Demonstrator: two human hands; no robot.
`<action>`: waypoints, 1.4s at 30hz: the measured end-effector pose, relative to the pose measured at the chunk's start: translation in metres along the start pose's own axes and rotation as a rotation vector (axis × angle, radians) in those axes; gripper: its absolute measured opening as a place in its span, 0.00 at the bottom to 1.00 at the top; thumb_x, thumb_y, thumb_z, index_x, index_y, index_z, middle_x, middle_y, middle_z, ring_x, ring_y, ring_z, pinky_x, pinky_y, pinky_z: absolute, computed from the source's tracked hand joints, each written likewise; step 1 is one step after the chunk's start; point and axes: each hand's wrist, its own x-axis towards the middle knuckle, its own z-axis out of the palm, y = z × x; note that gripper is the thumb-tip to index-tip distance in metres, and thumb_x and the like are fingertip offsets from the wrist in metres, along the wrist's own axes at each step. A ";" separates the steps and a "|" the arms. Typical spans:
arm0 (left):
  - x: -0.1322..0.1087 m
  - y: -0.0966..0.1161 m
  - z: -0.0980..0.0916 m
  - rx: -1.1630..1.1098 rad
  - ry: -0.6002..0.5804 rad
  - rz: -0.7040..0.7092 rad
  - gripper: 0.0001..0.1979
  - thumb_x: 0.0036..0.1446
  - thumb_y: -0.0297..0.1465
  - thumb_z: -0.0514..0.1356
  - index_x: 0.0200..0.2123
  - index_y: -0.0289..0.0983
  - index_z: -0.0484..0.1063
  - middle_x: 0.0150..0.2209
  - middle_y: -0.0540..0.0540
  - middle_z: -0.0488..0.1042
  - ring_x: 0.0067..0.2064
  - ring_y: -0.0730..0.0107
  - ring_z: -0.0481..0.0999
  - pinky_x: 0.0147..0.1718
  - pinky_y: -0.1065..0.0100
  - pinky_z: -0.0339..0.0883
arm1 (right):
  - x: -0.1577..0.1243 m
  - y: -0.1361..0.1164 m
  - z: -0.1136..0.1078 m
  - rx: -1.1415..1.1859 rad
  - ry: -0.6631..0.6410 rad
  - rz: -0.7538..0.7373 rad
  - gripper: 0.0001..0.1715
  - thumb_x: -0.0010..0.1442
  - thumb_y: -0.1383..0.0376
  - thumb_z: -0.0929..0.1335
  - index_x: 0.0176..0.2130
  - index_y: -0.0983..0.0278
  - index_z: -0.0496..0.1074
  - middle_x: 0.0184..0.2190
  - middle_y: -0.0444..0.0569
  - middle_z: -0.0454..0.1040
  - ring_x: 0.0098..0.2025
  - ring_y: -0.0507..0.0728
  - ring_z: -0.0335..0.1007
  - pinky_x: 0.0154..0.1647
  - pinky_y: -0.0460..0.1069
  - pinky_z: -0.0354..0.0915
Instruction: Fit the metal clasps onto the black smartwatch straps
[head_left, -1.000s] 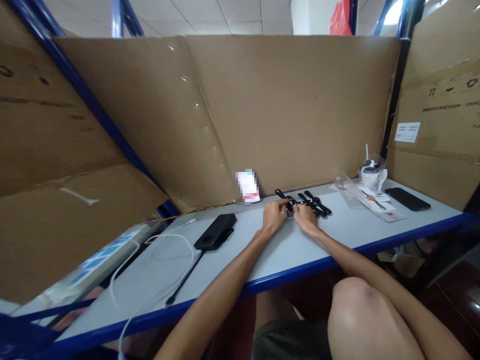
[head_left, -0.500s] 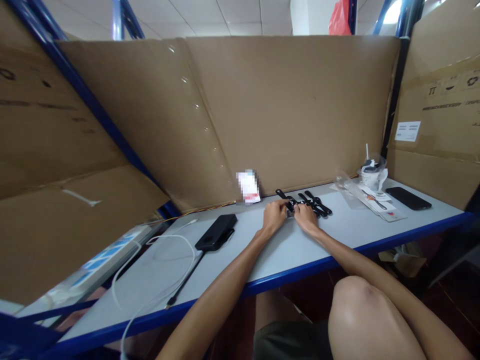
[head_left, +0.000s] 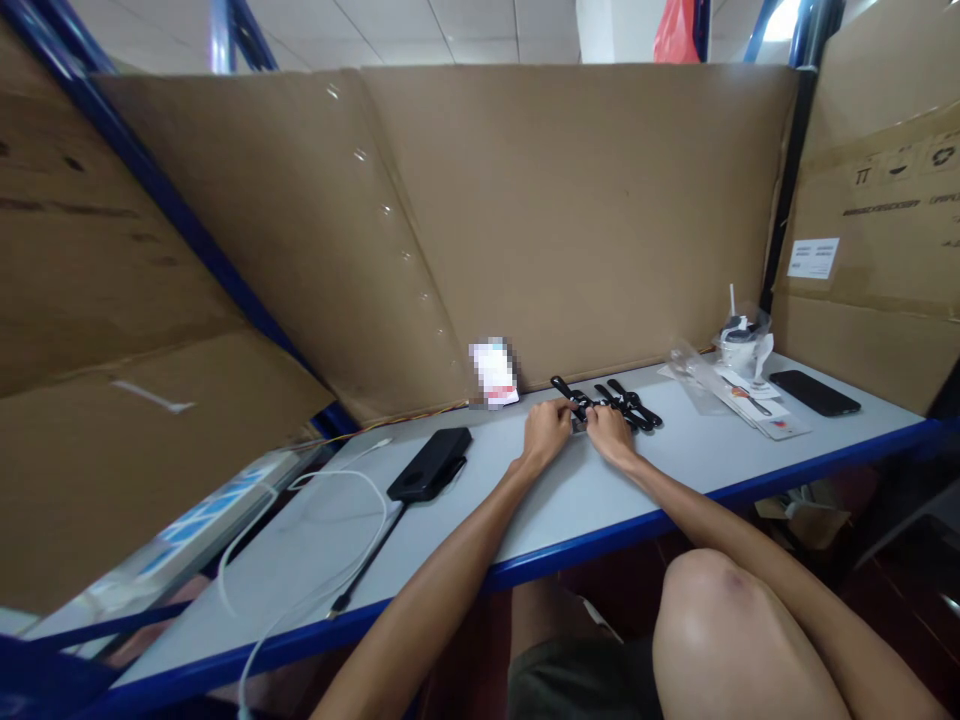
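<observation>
My left hand (head_left: 547, 430) and my right hand (head_left: 609, 434) rest close together on the grey shelf top (head_left: 540, 500), fingers curled. Between them they pinch a small dark piece that joins a black watch strap (head_left: 568, 393). The piece itself is mostly hidden by my fingers. Two more black watch straps (head_left: 634, 405) lie just behind my right hand, touching or nearly touching it.
A black power bank (head_left: 430, 464) with a white cable (head_left: 315, 530) lies to the left. A phone (head_left: 814, 393), a plastic bag (head_left: 694, 375), a leaflet (head_left: 757, 408) and a wrapped cup (head_left: 742, 343) sit to the right. Cardboard walls surround the shelf; my knee (head_left: 720, 620) is below its blue edge.
Both hands stay at the same spot on the straps; only the view has shifted slightly.
</observation>
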 end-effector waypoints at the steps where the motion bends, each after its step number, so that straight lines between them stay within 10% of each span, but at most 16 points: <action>1: 0.000 0.000 0.000 0.002 0.003 0.002 0.20 0.55 0.23 0.53 0.44 0.39 0.81 0.33 0.44 0.81 0.31 0.65 0.76 0.35 0.69 0.63 | 0.000 0.000 0.000 -0.001 0.002 -0.001 0.24 0.70 0.60 0.56 0.44 0.65 0.78 0.43 0.59 0.80 0.48 0.61 0.75 0.44 0.48 0.64; 15: 0.003 -0.005 0.001 -0.172 -0.010 0.135 0.19 0.55 0.25 0.54 0.45 0.37 0.80 0.23 0.51 0.74 0.26 0.71 0.69 0.31 0.72 0.62 | -0.002 0.000 -0.002 0.022 -0.013 0.004 0.24 0.70 0.60 0.56 0.44 0.65 0.78 0.44 0.58 0.79 0.48 0.60 0.75 0.45 0.48 0.63; 22: 0.008 -0.014 0.007 -0.427 0.153 -0.066 0.15 0.57 0.29 0.54 0.46 0.36 0.73 0.24 0.52 0.71 0.26 0.72 0.69 0.31 0.72 0.64 | 0.002 0.003 0.000 0.119 0.002 0.012 0.25 0.71 0.60 0.55 0.42 0.65 0.78 0.44 0.56 0.79 0.49 0.59 0.74 0.46 0.47 0.62; 30: 0.008 -0.009 0.011 -0.908 -0.213 -0.307 0.08 0.54 0.30 0.57 0.38 0.34 0.67 0.27 0.46 0.75 0.24 0.72 0.74 0.21 0.74 0.62 | 0.009 0.006 0.003 0.177 0.016 -0.001 0.26 0.71 0.62 0.55 0.41 0.67 0.78 0.42 0.56 0.80 0.45 0.57 0.74 0.43 0.45 0.61; 42: 0.007 -0.008 0.008 -1.047 -0.244 -0.408 0.09 0.49 0.26 0.61 0.32 0.35 0.62 0.24 0.46 0.76 0.25 0.68 0.78 0.23 0.73 0.68 | 0.005 0.005 0.001 0.183 0.022 -0.028 0.22 0.68 0.61 0.59 0.39 0.65 0.79 0.39 0.54 0.81 0.43 0.57 0.76 0.38 0.44 0.60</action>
